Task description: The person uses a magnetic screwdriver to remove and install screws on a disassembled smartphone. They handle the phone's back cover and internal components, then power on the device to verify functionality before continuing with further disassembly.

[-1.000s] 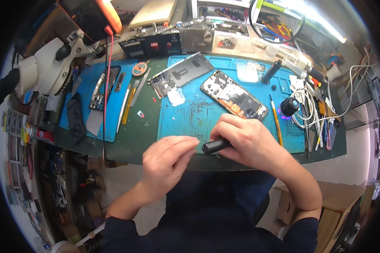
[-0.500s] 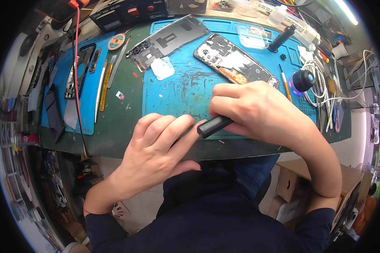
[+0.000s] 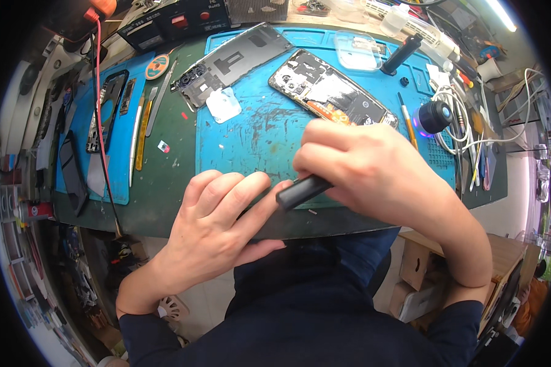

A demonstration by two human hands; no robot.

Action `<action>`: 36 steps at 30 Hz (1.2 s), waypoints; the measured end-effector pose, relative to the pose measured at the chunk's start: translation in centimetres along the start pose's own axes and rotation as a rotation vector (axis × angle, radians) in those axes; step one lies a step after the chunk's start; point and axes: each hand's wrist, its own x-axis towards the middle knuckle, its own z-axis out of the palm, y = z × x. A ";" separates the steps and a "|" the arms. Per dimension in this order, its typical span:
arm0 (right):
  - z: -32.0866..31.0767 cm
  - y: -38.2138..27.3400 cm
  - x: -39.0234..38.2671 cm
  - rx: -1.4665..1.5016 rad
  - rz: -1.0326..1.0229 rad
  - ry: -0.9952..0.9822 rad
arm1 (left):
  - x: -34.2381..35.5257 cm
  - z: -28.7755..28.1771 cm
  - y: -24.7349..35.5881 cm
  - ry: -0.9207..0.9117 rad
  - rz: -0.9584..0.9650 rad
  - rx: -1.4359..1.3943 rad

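My right hand (image 3: 370, 162) is closed round a black cylindrical tool (image 3: 303, 192) whose thick blunt end points toward my left hand. The tool's other end is hidden under the fingers. My left hand (image 3: 221, 211) hovers by the table's front edge, fingers stretched and thumb apart, with the index fingertip at the tool's side; whether it touches cannot be made out. Just beyond my right hand lies an opened phone (image 3: 312, 76), its circuit board and battery exposed. A detached grey phone panel (image 3: 242, 55) rests farther left, with a small white pad (image 3: 224, 105) against its lower edge.
On the left, a smaller blue mat (image 3: 117, 177) bears a phone frame (image 3: 108, 101); tweezers (image 3: 159, 98) and slim tools lie beside it. A red cable (image 3: 98, 73) hangs across there. At right stand a black cylinder (image 3: 403, 54), a lit round device (image 3: 433, 117) and coiled white cables (image 3: 456, 119).
The view has shifted slightly, so the table things sit farther left. My right hand and the black tool have tilted and moved a little toward me; my left hand keeps its pose.
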 end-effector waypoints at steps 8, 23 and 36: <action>-2.3 -1.0 -1.8 0.726 0.306 0.486 | 0.1 0.1 0.0 0.028 0.000 0.051; -1.2 -0.9 -1.3 1.122 0.336 0.622 | 0.7 -0.3 -0.1 0.023 -0.007 0.029; -0.3 -0.2 -1.3 1.158 0.250 0.626 | 0.8 -0.2 -0.2 0.026 0.001 0.001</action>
